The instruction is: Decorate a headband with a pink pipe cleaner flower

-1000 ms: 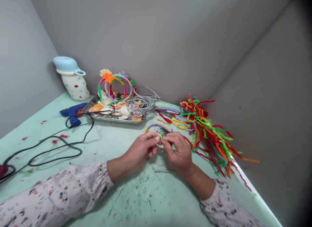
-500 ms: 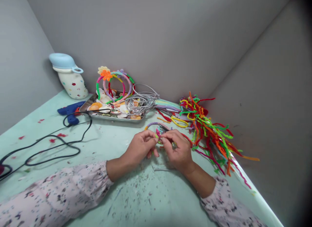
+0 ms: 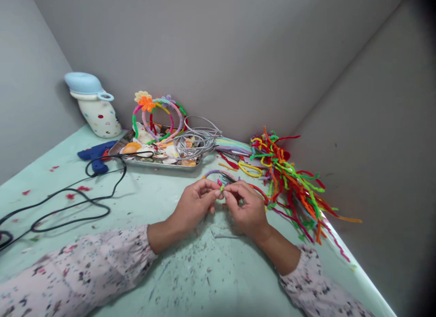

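One pale green table (image 3: 153,194) bears a bright pipe-cleaner heap (image 3: 293,185) at its right edge and a metal tray (image 3: 163,162) behind. Near its middle, left hand (image 3: 195,204) and right hand (image 3: 248,210) both pinch a small pipe-cleaner twist (image 3: 221,187) between fingertips.

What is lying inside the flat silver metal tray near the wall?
Orange and white seashells, colourful wrapped headbands and a bundle of thin grey hoops fill the silver metal tray. The tray's floor and anything beneath them are covered.
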A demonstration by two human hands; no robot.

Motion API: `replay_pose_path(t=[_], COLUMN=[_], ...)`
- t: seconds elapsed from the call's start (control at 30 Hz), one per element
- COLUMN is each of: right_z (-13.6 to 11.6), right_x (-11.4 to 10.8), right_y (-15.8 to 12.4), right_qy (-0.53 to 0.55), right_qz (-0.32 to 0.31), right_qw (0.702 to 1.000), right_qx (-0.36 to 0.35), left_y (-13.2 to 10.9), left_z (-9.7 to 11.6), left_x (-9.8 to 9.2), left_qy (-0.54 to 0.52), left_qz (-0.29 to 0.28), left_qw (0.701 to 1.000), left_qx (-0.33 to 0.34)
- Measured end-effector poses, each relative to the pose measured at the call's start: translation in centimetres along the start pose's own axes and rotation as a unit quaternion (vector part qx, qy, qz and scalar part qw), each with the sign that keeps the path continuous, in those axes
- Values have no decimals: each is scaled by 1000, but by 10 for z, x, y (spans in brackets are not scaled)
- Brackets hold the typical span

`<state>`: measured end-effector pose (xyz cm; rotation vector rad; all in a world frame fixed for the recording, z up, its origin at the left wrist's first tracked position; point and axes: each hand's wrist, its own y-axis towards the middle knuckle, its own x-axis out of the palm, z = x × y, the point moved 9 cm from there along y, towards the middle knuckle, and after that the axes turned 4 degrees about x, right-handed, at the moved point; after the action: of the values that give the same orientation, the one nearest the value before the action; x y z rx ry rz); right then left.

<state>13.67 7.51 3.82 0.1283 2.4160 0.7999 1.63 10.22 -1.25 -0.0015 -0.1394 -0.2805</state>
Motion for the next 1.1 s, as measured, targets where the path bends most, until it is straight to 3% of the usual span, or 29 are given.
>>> replay_pose_path(t=[0.3, 0.87, 1.1], right_z=[2, 0, 19], right_x=[1, 2, -16], right_y=[0, -1, 4], right_qy=[-12, -73, -56], right_qz=[3, 20, 69], right_qw=[1000, 996, 995], right_qx=[5, -39, 32], left_y=[-1, -2, -5], left_z=[-1, 0, -2], left_x=[2, 10, 10], left_qy=[31, 23, -10], left_qz=[-17, -39, -40], left_qw=[999, 999, 999], left_qx=[36, 13, -2])
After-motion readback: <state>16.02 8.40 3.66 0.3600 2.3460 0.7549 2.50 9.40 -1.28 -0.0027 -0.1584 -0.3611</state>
